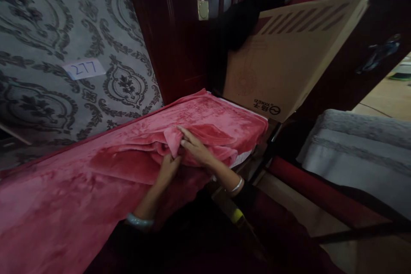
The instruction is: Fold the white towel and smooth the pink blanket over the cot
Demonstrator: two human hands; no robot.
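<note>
A plush pink blanket [80, 188] covers a bed that runs along the wall. My left hand [168, 169] is closed on a bunched fold of the blanket near the bed's front edge; a pale bangle sits on that wrist. My right hand [195, 147] lies on the same fold just to the right, its fingers pinching a raised corner of the pink fabric. A thin silver bangle is on the right wrist. The two hands touch each other at the fold.
A large cardboard box [289, 64] stands tilted at the bed's far end against a dark wooden wardrobe [180, 30]. Patterned grey wallpaper carries a paper label reading 277 [84, 69]. A grey blanket [359, 145] lies at the right, and a red roll [308, 188] below it.
</note>
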